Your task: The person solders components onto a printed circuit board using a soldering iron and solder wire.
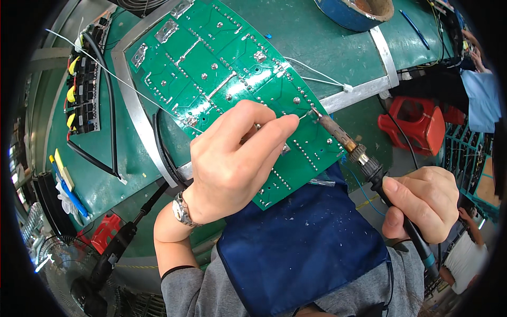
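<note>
A large green circuit board (187,87) lies solder side up across a metal frame, with rows of shiny joints. My left hand (232,158), wearing a wristwatch, is over the board's near half, its thumb and finger pinching a thin solder wire (127,82). The wire trails off to the far left, and its short free end points toward the board's right edge. There the tip of a soldering iron (355,150) meets or nearly meets the wire and a joint; exact contact cannot be made out. My right hand (425,203) grips the iron's black handle.
An assembled board with yellow parts (73,95) and black cables stands at left. A blue bowl (343,15) and a blue pen (414,29) lie on the green table. Red stools (414,127), a fan (68,269) and other people are around. A dark blue apron (301,243) covers my lap.
</note>
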{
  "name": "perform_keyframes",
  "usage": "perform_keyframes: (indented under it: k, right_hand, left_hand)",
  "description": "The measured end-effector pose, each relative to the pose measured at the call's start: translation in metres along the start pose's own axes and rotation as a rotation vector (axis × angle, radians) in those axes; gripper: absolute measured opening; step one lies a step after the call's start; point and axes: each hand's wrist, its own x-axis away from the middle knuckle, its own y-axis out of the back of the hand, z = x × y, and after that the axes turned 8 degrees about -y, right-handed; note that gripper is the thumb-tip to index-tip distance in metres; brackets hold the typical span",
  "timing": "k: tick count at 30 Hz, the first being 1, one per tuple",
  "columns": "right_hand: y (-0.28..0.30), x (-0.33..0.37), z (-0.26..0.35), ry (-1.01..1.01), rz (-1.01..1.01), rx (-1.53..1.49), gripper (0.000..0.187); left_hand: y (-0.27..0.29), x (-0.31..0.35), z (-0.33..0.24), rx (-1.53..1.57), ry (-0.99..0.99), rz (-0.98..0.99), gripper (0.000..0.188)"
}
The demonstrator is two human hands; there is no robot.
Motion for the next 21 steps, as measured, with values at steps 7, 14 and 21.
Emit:
perform_keyframes:
  k: [7,14,21]
  right_hand:
    - [-0.01,-0.002,0.006,0.058,-0.075,0.097,0.017]
    - [-0.017,-0.002,0.015,0.1,-0.1,0.186,0.018]
    - [-0.009,0.0,0.01,0.055,-0.076,0.123,0.018]
  left_hand:
    - [-0.005,-0.004,0.003,-0.013,-0.05,0.009,0.031]
    - [-0.008,-0.004,0.002,-0.047,-0.039,-0.017,0.032]
    - [0.004,0.002,-0.007,-0.096,-0.023,0.012,0.033]
